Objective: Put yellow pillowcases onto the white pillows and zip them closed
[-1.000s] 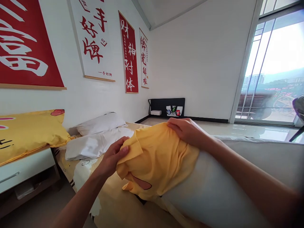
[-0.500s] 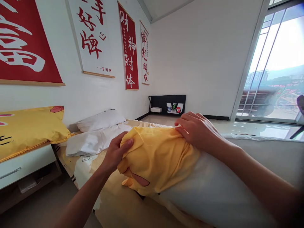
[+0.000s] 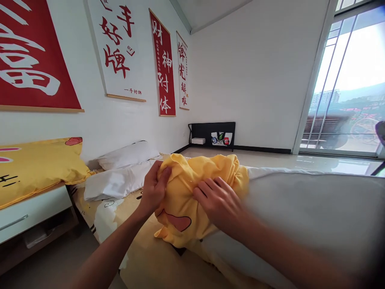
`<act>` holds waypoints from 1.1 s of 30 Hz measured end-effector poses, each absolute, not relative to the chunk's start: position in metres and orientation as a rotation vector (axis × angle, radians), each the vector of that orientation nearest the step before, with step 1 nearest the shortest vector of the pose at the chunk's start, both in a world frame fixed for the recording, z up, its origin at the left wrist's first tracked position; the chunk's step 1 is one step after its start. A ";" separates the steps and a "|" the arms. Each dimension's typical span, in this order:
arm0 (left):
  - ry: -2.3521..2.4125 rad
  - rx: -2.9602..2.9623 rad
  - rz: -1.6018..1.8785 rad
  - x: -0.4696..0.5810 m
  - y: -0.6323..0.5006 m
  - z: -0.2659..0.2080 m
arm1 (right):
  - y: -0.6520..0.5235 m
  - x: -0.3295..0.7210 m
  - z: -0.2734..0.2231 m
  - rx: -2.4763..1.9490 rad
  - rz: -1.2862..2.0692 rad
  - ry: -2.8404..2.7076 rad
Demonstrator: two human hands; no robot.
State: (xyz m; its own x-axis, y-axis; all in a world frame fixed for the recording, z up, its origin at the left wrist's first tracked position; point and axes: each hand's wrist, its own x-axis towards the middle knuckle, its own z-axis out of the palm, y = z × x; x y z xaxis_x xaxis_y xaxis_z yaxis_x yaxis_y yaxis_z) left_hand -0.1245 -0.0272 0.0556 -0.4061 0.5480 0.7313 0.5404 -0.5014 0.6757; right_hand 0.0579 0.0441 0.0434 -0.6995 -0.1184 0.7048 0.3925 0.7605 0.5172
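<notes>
Currently, L fingers (image 3: 164,179) & R fingers (image 3: 207,189) clenched on yellow cloth (image 3: 178,197), patterned bed (image 3: 144,253), wall (image 3: 136,124) w/ scrolls (image 3: 166,86), window (image 3: 356,68)

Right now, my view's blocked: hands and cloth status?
Left hand gripping yellow cloth. Right hand against its front, grip unclear. White bedding alongside; nothing visibly blocking.
</notes>
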 end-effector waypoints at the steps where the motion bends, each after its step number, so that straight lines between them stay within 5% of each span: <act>1: 1.560 1.712 2.100 -0.126 -0.024 0.057 | 0.048 0.061 0.044 -0.172 -0.835 -2.198; 15: 1.089 1.564 1.772 -0.153 -0.014 0.065 | 0.060 0.108 0.054 0.015 -0.854 -2.152; 23: 1.254 1.995 1.714 -0.157 -0.023 0.033 | 0.067 0.116 0.052 -0.007 -0.760 -2.174; 33: 1.255 1.959 1.926 -0.143 -0.020 0.034 | 0.064 0.107 0.050 0.069 -0.777 -2.209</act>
